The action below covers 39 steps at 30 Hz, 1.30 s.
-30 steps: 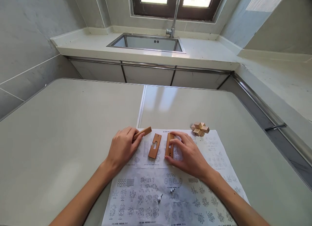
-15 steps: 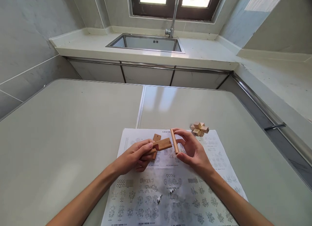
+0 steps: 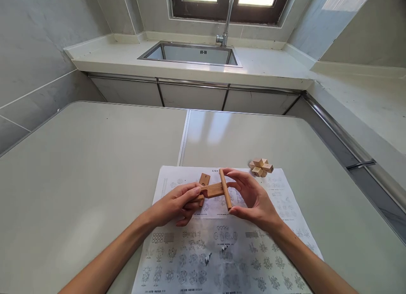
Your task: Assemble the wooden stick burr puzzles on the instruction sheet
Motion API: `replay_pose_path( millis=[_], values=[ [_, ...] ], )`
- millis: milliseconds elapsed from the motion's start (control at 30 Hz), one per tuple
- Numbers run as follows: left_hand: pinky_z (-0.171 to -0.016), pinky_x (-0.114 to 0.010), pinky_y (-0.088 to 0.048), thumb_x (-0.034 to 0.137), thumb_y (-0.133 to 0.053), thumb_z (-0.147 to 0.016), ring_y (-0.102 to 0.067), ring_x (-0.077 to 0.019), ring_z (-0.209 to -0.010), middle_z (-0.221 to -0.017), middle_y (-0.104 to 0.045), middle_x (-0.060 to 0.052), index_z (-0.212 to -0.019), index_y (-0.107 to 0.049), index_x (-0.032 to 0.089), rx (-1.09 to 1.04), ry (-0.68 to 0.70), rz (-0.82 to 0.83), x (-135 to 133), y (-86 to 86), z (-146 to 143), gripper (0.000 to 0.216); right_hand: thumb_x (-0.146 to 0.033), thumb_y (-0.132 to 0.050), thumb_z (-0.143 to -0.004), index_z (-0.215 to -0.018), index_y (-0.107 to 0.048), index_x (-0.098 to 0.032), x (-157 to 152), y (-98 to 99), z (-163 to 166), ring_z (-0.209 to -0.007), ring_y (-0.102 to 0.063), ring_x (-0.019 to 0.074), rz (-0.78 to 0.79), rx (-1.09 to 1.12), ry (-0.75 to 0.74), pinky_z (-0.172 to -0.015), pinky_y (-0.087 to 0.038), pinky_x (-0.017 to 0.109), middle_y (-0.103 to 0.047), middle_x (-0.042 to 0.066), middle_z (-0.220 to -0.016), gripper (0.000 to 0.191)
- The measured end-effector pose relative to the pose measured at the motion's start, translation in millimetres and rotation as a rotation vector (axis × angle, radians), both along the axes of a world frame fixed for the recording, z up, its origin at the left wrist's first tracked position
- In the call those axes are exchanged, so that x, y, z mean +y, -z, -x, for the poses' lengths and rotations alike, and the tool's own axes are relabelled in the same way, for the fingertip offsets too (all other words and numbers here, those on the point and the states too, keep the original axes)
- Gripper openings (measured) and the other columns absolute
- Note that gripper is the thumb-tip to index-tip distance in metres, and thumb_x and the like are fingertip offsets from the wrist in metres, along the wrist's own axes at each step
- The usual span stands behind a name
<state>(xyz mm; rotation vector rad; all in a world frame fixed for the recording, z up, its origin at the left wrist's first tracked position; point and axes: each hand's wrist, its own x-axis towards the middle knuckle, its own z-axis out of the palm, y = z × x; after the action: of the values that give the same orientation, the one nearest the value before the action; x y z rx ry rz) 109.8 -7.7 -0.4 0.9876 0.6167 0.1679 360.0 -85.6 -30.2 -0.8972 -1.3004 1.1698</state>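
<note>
My left hand [image 3: 177, 203] pinches a flat brown wooden puzzle piece [image 3: 212, 189] and holds it level above the paper. My right hand [image 3: 250, 199] grips a second brown wooden piece [image 3: 225, 189] on edge, and its side meets the end of the left piece in a T. A third brown wooden piece [image 3: 204, 179] with a notch lies on the printed instruction sheet [image 3: 222, 247], partly hidden behind the held ones. A pale assembled wooden burr puzzle [image 3: 260, 167] rests at the sheet's far right corner, just beyond my right hand.
The sheet lies on a white table [image 3: 95, 158] with a seam down its middle. Beyond the table runs a counter with a steel sink [image 3: 192, 54] and a tap [image 3: 226, 23] under a window. Another counter lines the right side.
Both hands lifted their pieces off the sheet. The left hand carried its piece rightward, and the right hand's piece now touches its end. The third piece stayed on the paper.
</note>
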Motion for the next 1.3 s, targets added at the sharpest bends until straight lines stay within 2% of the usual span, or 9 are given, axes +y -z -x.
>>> replay_pose_path(
  millis=[233, 467, 600, 700, 800, 933, 1300],
  values=[
    [-0.034, -0.015, -0.034, 0.061, -0.055, -0.101, -0.020, -0.0045, -0.043, -0.064, -0.029, 0.011, -0.098, -0.052, 0.021, 0.019, 0.029, -0.061, -1, -1.3, 0, 0.040, -0.034, -0.092, -0.080, -0.135, -0.059, -0.032, -1, 0.3, -2, -0.141, -0.053, 0.0333, -0.016, -0.104, -0.014, -0.107, -0.054, 0.049, -0.056, 0.012, -0.151, 0.064],
    [-0.034, -0.016, -0.035, 0.064, -0.054, -0.100, -0.023, -0.0046, -0.043, -0.064, -0.029, 0.010, -0.093, -0.051, 0.020, 0.037, 0.068, -0.136, -3, -3.2, 0, 0.045, -0.032, -0.096, -0.075, -0.134, -0.060, -0.033, -4, -0.2, -4, -0.143, -0.053, 0.0328, 0.015, -0.069, -0.072, -0.113, -0.052, 0.051, -0.059, 0.010, -0.150, 0.069],
    [-0.034, -0.016, -0.037, 0.064, -0.052, -0.101, -0.024, -0.0042, -0.043, -0.065, -0.029, 0.010, -0.093, -0.051, 0.019, 0.044, 0.080, -0.158, -3, -5.1, 0, 0.045, -0.031, -0.095, -0.076, -0.132, -0.060, -0.033, -5, -0.1, 1, -0.144, -0.054, 0.0317, 0.035, -0.056, -0.072, -0.114, -0.052, 0.050, -0.060, 0.009, -0.151, 0.066],
    [-0.035, -0.016, -0.039, 0.065, -0.051, -0.101, -0.028, -0.0042, -0.044, -0.067, -0.031, 0.010, -0.094, -0.050, 0.020, 0.040, 0.091, -0.183, -5, -5.9, -4, 0.046, -0.028, -0.098, -0.071, -0.130, -0.060, -0.034, -8, 0.0, 7, -0.142, -0.056, 0.0311, 0.024, -0.129, -0.036, -0.116, -0.051, 0.050, -0.061, 0.009, -0.149, 0.069],
    [-0.035, -0.016, -0.040, 0.067, -0.050, -0.101, -0.031, -0.0044, -0.044, -0.069, -0.032, 0.009, -0.091, -0.047, 0.021, 0.033, 0.101, -0.206, -8, -5.2, -8, 0.047, -0.026, -0.097, -0.073, -0.128, -0.059, -0.034, -10, 0.3, 12, -0.142, -0.055, 0.0306, 0.028, -0.141, -0.063, -0.118, -0.049, 0.050, -0.060, 0.009, -0.151, 0.067],
    [-0.035, -0.017, -0.041, 0.066, -0.049, -0.102, -0.030, -0.0047, -0.045, -0.069, -0.031, 0.009, -0.091, -0.045, 0.021, 0.022, 0.104, -0.190, -10, -3.3, -9, 0.046, -0.023, -0.093, -0.077, -0.130, -0.056, -0.033, -9, 0.6, 13, -0.146, -0.051, 0.0299, 0.035, -0.083, -0.124, -0.122, -0.043, 0.049, -0.057, 0.009, -0.153, 0.066],
    [-0.039, -0.018, -0.041, 0.067, -0.049, -0.101, -0.024, -0.0071, -0.048, -0.065, -0.027, 0.011, -0.106, -0.053, 0.020, 0.016, 0.105, -0.142, -11, -4.2, -10, 0.048, -0.028, -0.089, -0.081, -0.133, -0.054, -0.033, -9, 0.1, 12, -0.147, -0.049, 0.0318, 0.022, -0.084, -0.161, -0.123, -0.041, 0.053, -0.054, 0.011, -0.154, 0.063]
  ],
)
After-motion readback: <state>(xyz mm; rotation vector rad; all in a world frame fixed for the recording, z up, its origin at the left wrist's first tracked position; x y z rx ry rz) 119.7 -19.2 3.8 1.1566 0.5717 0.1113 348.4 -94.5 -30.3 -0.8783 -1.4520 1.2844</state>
